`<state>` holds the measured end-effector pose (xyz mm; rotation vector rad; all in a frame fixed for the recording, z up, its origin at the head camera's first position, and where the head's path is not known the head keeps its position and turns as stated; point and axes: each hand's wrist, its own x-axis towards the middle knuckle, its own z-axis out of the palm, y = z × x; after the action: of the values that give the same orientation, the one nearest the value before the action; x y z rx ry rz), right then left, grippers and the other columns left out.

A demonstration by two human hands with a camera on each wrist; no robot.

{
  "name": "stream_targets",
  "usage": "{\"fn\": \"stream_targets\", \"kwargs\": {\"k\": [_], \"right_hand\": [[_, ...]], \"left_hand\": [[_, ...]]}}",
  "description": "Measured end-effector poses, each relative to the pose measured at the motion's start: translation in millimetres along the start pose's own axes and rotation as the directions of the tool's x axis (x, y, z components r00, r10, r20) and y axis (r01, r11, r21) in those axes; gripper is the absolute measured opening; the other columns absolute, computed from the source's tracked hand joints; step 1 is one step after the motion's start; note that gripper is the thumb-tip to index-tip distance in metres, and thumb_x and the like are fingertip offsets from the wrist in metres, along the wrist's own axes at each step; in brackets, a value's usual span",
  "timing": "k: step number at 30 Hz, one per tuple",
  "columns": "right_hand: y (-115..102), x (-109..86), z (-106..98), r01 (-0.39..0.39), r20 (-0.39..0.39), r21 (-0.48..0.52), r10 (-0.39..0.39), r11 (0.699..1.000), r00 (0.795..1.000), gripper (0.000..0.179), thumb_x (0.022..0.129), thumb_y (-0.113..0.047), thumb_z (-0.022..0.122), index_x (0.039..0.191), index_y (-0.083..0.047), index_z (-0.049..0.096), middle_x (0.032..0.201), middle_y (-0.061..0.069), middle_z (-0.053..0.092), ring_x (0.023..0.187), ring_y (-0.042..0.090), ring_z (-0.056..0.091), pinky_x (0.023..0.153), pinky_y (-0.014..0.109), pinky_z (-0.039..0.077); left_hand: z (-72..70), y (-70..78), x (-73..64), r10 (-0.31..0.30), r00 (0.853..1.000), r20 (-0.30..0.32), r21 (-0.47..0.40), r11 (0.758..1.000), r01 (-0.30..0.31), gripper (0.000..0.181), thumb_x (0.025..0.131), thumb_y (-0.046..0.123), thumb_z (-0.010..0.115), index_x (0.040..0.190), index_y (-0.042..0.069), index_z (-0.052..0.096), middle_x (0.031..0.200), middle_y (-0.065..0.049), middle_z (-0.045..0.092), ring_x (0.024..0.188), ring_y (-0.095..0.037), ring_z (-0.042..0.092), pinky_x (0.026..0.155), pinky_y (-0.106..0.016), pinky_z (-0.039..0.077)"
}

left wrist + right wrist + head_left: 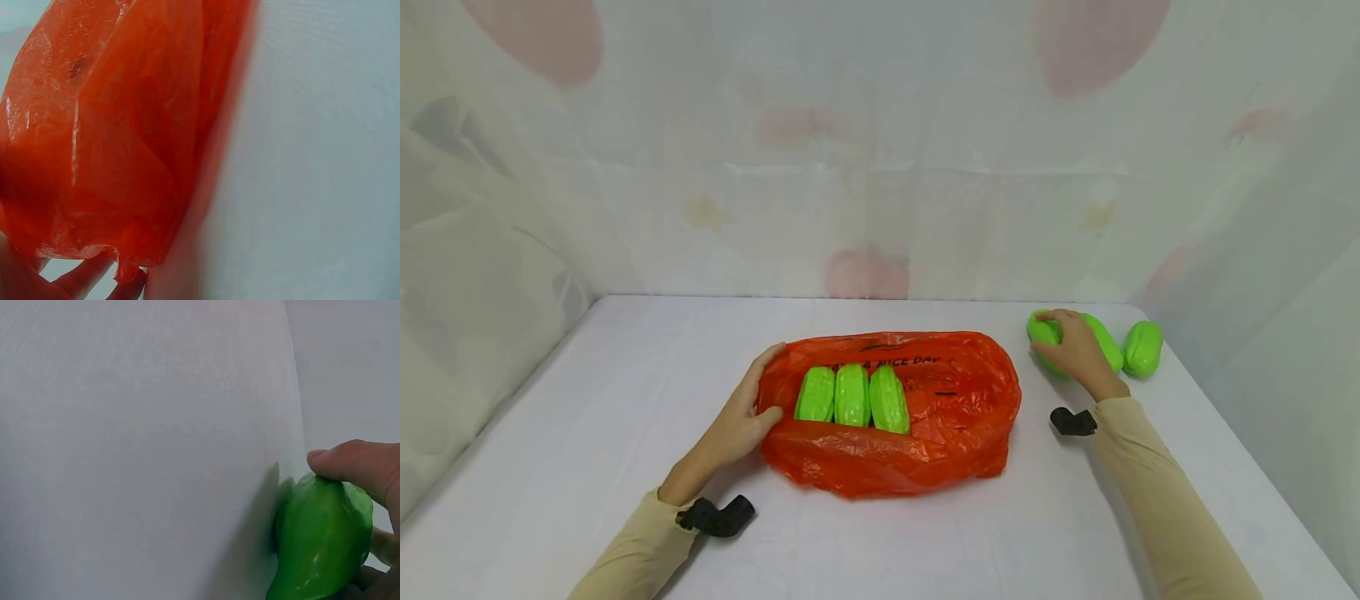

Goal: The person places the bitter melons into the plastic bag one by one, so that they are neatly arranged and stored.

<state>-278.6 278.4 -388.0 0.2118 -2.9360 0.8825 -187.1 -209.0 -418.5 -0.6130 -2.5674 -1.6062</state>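
the white table (587, 400) bears a red bag (880, 458) (blotched sheeting (940, 225) behind).

I'm looking forward and down across the counter (925, 542) from the head. The left wrist view is giving me the red bag (119, 144) up close, frame left; the right, a green piece (322, 544), lower right. The head view is sharing both.

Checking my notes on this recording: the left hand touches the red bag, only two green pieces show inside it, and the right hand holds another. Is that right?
The count is wrong: the head view shows three green pieces inside the red bag. The left hand does touch it and the right hand holds another piece.
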Motion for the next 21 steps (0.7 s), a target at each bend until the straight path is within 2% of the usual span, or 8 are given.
{"fn": "stream_targets", "kwargs": {"k": [9,15,21], "right_hand": [[0.6,-3.5,0.3,0.007,0.035,0.01,-0.008,1.0,0.999,0.06,0.088,-0.011,0.069,0.142,0.003,0.045,0.148,0.03,0.041,0.138,0.048,0.034,0.114,0.063,0.026],[0.3,-5.3,0.4,-0.03,0.059,-0.01,0.031,0.999,0.998,0.068,0.089,-0.016,0.069,0.148,0.0,0.038,0.147,0.035,0.04,0.131,0.05,0.04,0.11,0.064,0.031],[-1.0,-7.0,-0.1,-0.044,0.068,-0.015,0.045,0.999,0.997,0.068,0.089,-0.018,0.068,0.148,-0.002,0.038,0.147,0.035,0.041,0.127,0.05,0.044,0.108,0.064,0.033]], "left_hand": [[0.0,1.7,-0.1,-0.009,1.0,0.003,0.013,1.0,0.009,0.083,0.083,-0.014,0.047,0.157,0.013,0.02,0.159,-0.011,0.031,0.138,-0.03,0.037,0.104,-0.012,0.03],[0.2,1.2,-0.4,-0.005,1.0,0.0,0.019,1.0,0.005,0.084,0.083,-0.014,0.047,0.157,0.016,0.021,0.158,-0.011,0.031,0.138,-0.029,0.036,0.104,-0.011,0.029],[0.3,0.2,-0.3,0.006,1.0,-0.003,0.022,1.0,-0.006,0.084,0.083,-0.014,0.047,0.157,0.015,0.021,0.158,-0.011,0.032,0.138,-0.03,0.037,0.105,-0.011,0.029]]}}
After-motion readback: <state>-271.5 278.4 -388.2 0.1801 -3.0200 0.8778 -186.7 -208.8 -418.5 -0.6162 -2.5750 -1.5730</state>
